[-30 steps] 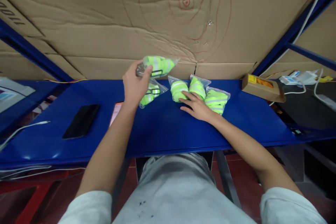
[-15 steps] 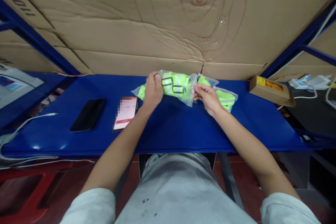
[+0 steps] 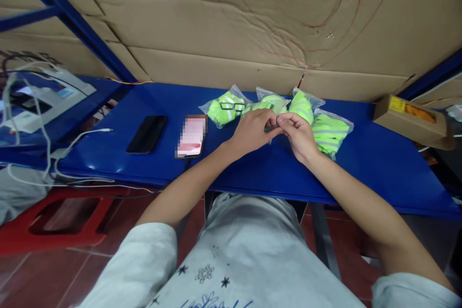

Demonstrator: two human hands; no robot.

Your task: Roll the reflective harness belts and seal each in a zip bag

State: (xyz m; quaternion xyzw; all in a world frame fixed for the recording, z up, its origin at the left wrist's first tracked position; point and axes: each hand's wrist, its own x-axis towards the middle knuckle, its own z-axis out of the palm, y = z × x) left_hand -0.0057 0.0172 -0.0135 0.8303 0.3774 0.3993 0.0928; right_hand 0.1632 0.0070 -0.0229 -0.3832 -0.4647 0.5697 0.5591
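Observation:
Several clear bags of neon green reflective bands lie along the back of a blue shelf [image 3: 252,173]. My left hand [image 3: 252,129] and my right hand [image 3: 298,134] meet over the shelf, fingertips pinched together on one bag [image 3: 269,106] whose green end sticks out behind my fingers. Another bag [image 3: 225,108] lies just left of my left hand. Two more bags [image 3: 303,103] [image 3: 330,132] lie behind and to the right of my right hand.
A phone with a lit screen [image 3: 192,135] and a dark phone [image 3: 147,134] lie left of my hands. White cables [image 3: 75,142] trail at the far left above a red stool [image 3: 61,214]. A small cardboard box [image 3: 411,115] sits at right. A cardboard wall stands behind.
My left hand brought a bag down from the air to meet my right hand; both hands now pinch it close together near the shelf. The view has swung to the left.

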